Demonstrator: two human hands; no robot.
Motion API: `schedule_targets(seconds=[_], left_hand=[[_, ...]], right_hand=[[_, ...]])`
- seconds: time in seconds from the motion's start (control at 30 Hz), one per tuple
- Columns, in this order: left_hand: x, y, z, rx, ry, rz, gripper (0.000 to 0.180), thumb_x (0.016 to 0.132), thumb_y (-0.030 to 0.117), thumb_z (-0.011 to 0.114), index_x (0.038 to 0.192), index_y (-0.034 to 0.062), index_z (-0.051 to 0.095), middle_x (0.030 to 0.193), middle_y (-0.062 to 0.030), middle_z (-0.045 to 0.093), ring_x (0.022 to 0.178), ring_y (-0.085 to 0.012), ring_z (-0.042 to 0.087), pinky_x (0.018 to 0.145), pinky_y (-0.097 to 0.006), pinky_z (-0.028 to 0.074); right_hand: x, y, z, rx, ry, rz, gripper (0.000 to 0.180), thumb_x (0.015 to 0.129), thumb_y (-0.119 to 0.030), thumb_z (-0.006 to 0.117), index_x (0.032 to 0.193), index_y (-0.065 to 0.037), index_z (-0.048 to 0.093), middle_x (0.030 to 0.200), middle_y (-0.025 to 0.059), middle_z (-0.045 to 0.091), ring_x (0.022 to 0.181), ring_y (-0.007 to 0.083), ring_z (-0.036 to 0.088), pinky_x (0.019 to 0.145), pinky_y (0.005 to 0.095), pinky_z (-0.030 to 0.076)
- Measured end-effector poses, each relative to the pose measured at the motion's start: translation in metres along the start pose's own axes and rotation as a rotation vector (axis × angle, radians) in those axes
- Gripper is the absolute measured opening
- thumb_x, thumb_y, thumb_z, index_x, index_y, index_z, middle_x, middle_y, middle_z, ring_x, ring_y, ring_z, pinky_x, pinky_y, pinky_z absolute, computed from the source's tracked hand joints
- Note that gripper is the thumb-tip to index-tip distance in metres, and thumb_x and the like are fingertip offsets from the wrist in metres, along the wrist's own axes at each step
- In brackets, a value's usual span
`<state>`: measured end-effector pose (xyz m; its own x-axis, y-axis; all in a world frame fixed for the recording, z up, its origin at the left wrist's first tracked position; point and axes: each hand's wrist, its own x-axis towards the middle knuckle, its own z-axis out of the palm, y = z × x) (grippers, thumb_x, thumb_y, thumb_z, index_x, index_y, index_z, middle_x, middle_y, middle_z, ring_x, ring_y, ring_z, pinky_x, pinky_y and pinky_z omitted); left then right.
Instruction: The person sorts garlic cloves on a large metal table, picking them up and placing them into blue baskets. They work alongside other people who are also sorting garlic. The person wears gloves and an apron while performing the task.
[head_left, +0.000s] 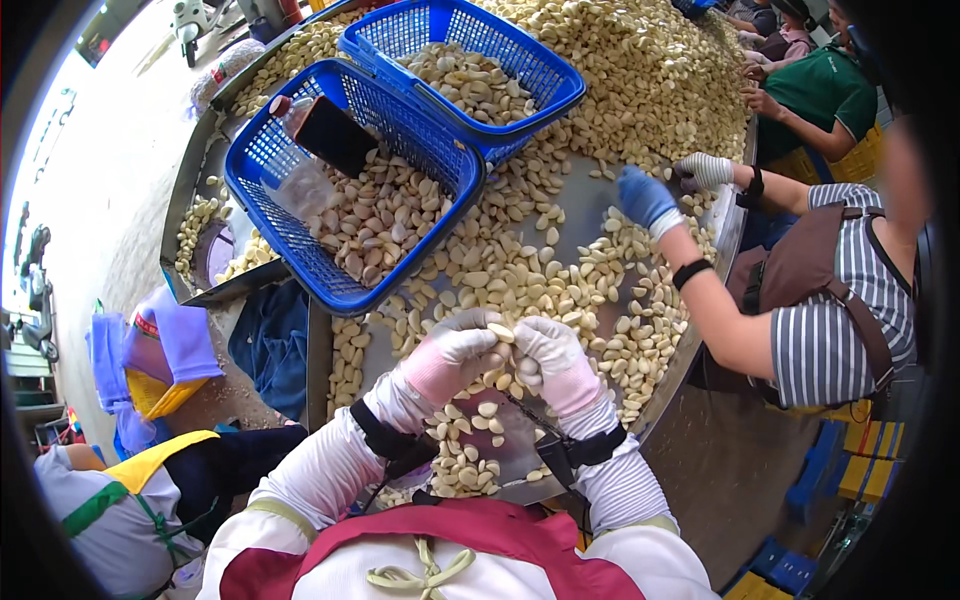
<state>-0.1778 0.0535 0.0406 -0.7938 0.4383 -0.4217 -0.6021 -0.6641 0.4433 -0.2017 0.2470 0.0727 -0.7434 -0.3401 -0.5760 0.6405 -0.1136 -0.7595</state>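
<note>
- Garlic cloves [520,290], peeled, pale cream, smooth and curved like small crescents, lie loose in a wide layer over the metal tabletop [585,215], thinning toward its near edge and heaped deep toward its far end.
- The tabletop is dull grey steel with a raised rim, and bare patches show between the cloves.
- The left hand [455,350] wears a white knit glove with a pinkish cuff; its fingers are curled together around a single clove [503,333] at the fingertips.
- The right hand [553,360] wears a matching glove; its fingers are bent inward and meet the left hand at that same clove, so both hands pinch it just above the tabletop.
- Both forearms carry white sleeves with a black strap at each wrist.
- A blue plastic basket [262,165] with mesh walls sits tilted on the far left of the tabletop; it holds cloves, a clear plastic bottle [298,180] and a dark flat phone [335,135].
- A second blue basket [540,70] with cloves in it rests partly on the first one's rim.
- Across the tabletop, another person's blue-gloved hand [645,198] and white-gloved hand [703,170] reach among the cloves.
</note>
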Motion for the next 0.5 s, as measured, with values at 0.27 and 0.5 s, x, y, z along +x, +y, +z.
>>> schedule_targets(seconds=[0.27, 0.5], left_hand=[[-0.007, -0.006, 0.026, 0.251, -0.004, -0.126, 0.051, 0.091, 0.003, 0.068, 0.138, 0.0015, 0.048, 0.109, -0.0066, 0.064, 0.095, -0.0148, 0.066, 0.085, -0.029, 0.056], [-0.016, 0.042, -0.021, 1.947, 0.101, 0.133, 0.073, 0.073, 0.021, 0.079, 0.141, 0.0132, 0.052, 0.121, -0.0170, 0.064, 0.107, -0.0342, 0.064, 0.096, -0.043, 0.052]], right_hand=[[-0.026, 0.014, -0.005, -0.863, 0.381, -0.638, 0.018, 0.091, -0.017, 0.071, 0.084, -0.002, 0.066, 0.081, 0.0135, 0.065, 0.077, 0.0294, 0.065, 0.069, 0.0381, 0.050], [-0.166, -0.060, -0.113, -0.825, 0.078, 0.312, 0.019, 0.085, -0.013, 0.073, 0.098, 0.000, 0.076, 0.087, 0.0105, 0.075, 0.082, 0.0141, 0.070, 0.077, 0.0318, 0.054]])
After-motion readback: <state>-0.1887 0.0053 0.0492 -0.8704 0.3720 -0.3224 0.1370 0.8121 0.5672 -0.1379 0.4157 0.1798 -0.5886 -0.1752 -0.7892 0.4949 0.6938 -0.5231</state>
